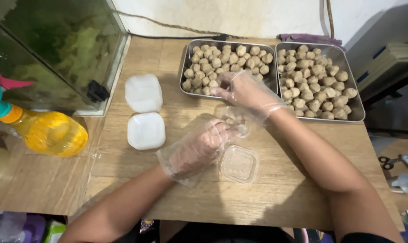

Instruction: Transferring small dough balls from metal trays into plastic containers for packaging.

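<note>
Wooden table (276, 189): meatball trays (269, 81), glass tank (55, 49).

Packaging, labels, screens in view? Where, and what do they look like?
Clear box: open, square, by the left hand, mid-table.
White boxes: two closed, rounded squares, table's left.
Spray bottle: yellow, orange collar, teal trigger, far left.
Trays: two steel, full of brown balls, back; right hand over the left one.
No labels or screens.

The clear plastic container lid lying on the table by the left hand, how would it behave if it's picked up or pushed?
The clear lid looks thin and see-through, so it is probably very light and somewhat flexible. Lying flat on the smooth wooden table, it would likely slide rather than roll. The gloved left hand may find it slippery.
</note>
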